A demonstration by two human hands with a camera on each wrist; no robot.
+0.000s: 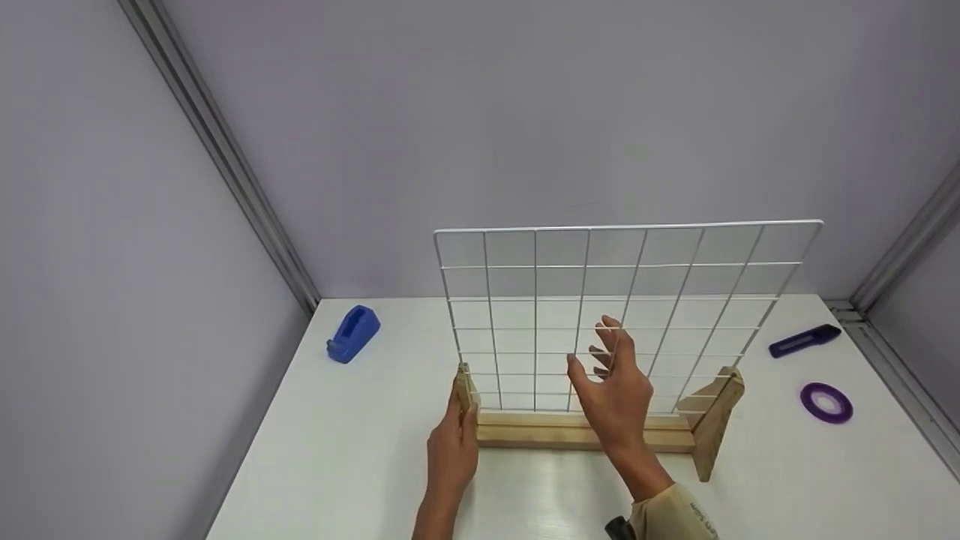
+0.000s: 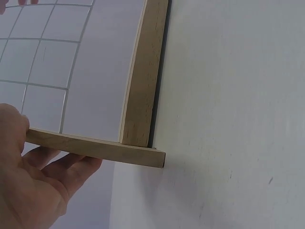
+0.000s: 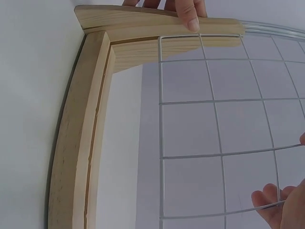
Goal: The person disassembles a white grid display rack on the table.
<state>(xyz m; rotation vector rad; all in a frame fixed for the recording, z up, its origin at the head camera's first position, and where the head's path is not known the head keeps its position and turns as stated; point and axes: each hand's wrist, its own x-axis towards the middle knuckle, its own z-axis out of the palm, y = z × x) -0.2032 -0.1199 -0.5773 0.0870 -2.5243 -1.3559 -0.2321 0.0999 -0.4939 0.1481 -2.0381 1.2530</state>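
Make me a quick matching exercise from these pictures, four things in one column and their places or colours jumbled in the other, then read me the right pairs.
Things:
1. Wire grid
2. Tape dispenser
3. Ring
4. Left hand

Places, colours or states:
A. Purple, on the right side of the table
B. Gripping a wooden end piece
C. White, rising above the wooden base bar
D. Blue, near the back left corner of the table

Right pairs: 1-C, 2-D, 3-A, 4-B

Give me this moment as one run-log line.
left hand: grips wooden end panel; right hand: at wire grid, grip unclear; wire grid: gap above base bar
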